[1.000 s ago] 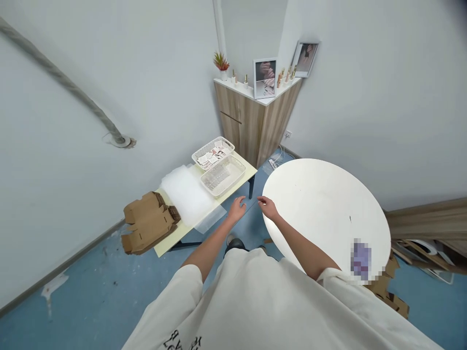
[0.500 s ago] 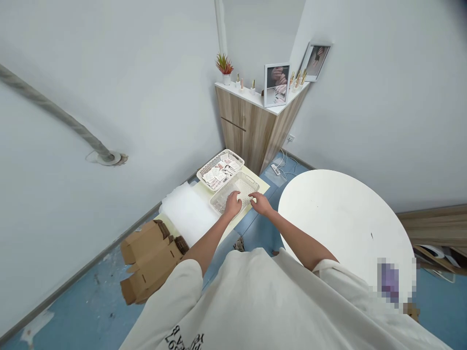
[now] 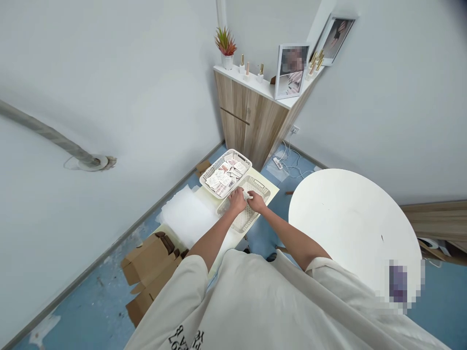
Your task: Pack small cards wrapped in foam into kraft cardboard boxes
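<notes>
On a pale yellow worktop (image 3: 273, 190) below and ahead of the person, two white perforated baskets sit side by side, and both bare hands are over the near basket (image 3: 260, 184). Handling here seems to call for a light touch: keep the fingertips inside the rim, bring the two hands together evenly, and pinch gently, since the basket looks light and could slide if pushed. The left wrist is best kept clear of the neighbouring filled basket (image 3: 214, 166), whose loose printed packets (image 3: 226, 176) could be knocked out.

The near basket lies directly beneath the fingers, its floor and right end showing around them. The left hand (image 3: 238, 200) is over its far side, just beside the filled basket's corner; the right hand (image 3: 256, 201) is over its middle, a narrow gap away. Both hands have curled fingers turned toward each other. Whether they pinch anything small, or touch the basket, cannot be told.

Left of the baskets lie white sheets (image 3: 188, 214) and flattened brown cardboard (image 3: 149, 262). A round white table (image 3: 350, 214) stands apart on the right.
</notes>
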Demonstrator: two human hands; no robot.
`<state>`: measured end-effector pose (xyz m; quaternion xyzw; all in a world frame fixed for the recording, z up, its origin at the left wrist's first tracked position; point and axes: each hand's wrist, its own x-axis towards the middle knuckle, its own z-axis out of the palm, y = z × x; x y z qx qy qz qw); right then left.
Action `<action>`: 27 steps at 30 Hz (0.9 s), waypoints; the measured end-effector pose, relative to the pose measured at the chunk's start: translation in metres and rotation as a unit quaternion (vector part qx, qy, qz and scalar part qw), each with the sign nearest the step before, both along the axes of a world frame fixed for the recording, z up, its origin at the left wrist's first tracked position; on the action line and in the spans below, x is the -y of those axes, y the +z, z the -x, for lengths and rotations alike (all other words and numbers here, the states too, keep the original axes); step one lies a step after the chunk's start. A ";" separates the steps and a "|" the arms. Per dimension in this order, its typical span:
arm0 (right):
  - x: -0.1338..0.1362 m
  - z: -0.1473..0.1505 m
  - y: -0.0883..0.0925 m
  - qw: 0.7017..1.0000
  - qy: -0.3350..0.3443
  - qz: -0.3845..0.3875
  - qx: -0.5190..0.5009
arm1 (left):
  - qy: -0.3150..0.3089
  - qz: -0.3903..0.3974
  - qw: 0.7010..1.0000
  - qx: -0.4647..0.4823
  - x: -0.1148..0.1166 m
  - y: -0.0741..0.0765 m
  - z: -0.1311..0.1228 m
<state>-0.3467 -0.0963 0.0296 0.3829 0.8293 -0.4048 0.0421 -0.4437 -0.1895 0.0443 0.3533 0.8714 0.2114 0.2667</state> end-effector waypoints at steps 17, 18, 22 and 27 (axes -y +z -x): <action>-0.001 -0.004 0.001 0.999 -0.044 -0.021 -0.015 | -0.036 -0.067 0.997 -0.025 -0.004 -0.001 0.002; -0.002 -0.006 0.003 0.998 -0.046 -0.029 -0.015 | -0.039 -0.071 0.996 -0.028 -0.004 0.000 0.002; -0.003 -0.012 0.006 0.996 -0.041 -0.071 -0.019 | -0.045 -0.094 0.994 -0.017 0.000 0.003 0.001; 0.000 -0.013 0.010 0.994 -0.012 -0.108 -0.010 | -0.040 -0.110 0.993 0.031 0.006 0.006 -0.008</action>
